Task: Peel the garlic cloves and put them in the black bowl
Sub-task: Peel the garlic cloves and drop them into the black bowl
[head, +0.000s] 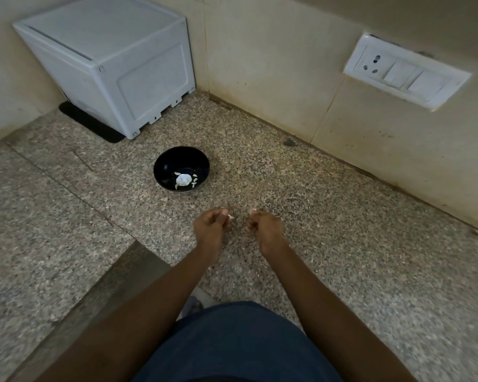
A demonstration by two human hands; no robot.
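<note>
**Both hands curled over the table, garlic bits at the fingertips, bowl further back**

Left hand (pixel 210 226): fingers curled in, a small pale piece of garlic (pixel 229 217) pinched at the tips. It sticks out toward the right hand; too small and blurred to call its long axis.

Right hand (pixel 266 226): fingers also curled into a loose fist, a pale sliver (pixel 253 211) showing at the top of the knuckles. Looks held, but clove or skin can't be told. Orientation not readable either.

The two hands sit side by side, near each other but apart, low over the speckled stone table (pixel 342 230).

Black bowl (pixel 181 169): upright on the table, beyond the hands and a little to the left, well apart from both. Inside: a white lump (pixel 183 179) near the centre of the base, with several small pale cloves or slivers (pixel 194 181) scattered around it, pointing different ways, no common axis.

Rest:
- White plastic box (pixel 116 64) in the back-left corner, sitting on a dark mat (pixel 91 124).
- White socket and switch plate (pixel 406 71) on the right wall.
- Small dark speck (pixel 289 142) on the table at the wall base.
- Blue garment (pixel 238 346) at the bottom edge, between the forearms.
</note>
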